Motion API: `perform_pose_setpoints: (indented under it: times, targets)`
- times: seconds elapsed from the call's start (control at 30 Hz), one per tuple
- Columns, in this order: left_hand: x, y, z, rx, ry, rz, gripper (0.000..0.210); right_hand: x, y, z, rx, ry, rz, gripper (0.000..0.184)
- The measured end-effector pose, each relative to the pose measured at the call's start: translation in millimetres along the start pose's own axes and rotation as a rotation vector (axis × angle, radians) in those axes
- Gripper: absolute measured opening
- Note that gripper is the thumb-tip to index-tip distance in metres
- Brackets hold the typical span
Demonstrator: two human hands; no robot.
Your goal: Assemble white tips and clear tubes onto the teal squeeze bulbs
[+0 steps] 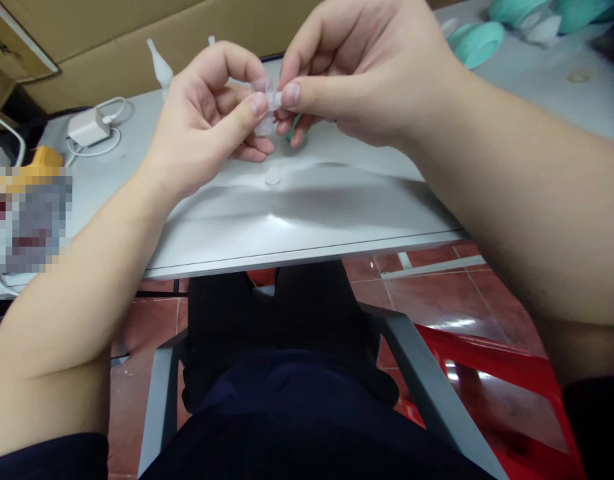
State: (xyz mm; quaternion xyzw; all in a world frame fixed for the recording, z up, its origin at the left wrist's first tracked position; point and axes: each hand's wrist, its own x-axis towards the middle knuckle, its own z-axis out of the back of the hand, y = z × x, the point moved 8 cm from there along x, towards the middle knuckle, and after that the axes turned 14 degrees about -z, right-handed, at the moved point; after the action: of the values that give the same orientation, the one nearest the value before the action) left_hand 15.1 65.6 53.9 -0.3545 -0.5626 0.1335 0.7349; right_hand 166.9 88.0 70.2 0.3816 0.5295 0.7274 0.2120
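Between the fingertips of both hands is a small clear plastic fitting [265, 124], held above the table. My left hand [214, 107] pinches its left side between thumb and forefinger. On its right end, my right hand [347, 73] closes thumb and fingers on a small whitish piece [278, 99], mostly covered by the fingertips. Whether the two pieces are joined I cannot tell. A bit of green shows behind the right fingers, too hidden to name. Below the hands a small round white disc [273, 177] lies on the tabletop.
A white nozzle-tipped bottle [159, 65] stands behind my left hand. At left are a white charger [88, 127] with its cable and a yellow tool [47, 160]. Green cup-like parts [477, 44] and a ring [579, 77] lie at right. Cardboard [111, 40] lines the back.
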Motion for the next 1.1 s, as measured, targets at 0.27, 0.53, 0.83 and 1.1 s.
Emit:
perform_pose_setpoints:
  times: [0.27,0.53,0.83,1.1]
  targets:
    - [1.2,0.3,1.5,0.036,-0.012,0.007,0.009,-2.6,6.8,-2.6,-0.082,-0.03,0.018,0.015]
    - [-0.3,1.7,3.4,0.062,0.002,-0.004,0.01,-2.2,5.6,-3.6,-0.103,-0.011,0.027,0.028]
    - [-0.4,9.4,7.2,0.009,-0.015,-0.05,0.016,-1.1,1.0,-10.1,-0.001,0.003,0.078,0.03]
    - [-0.7,4.2,7.8,0.092,-0.026,-0.058,0.024,-1.2,-1.7,-9.1,0.024,-0.003,-0.006,0.035]
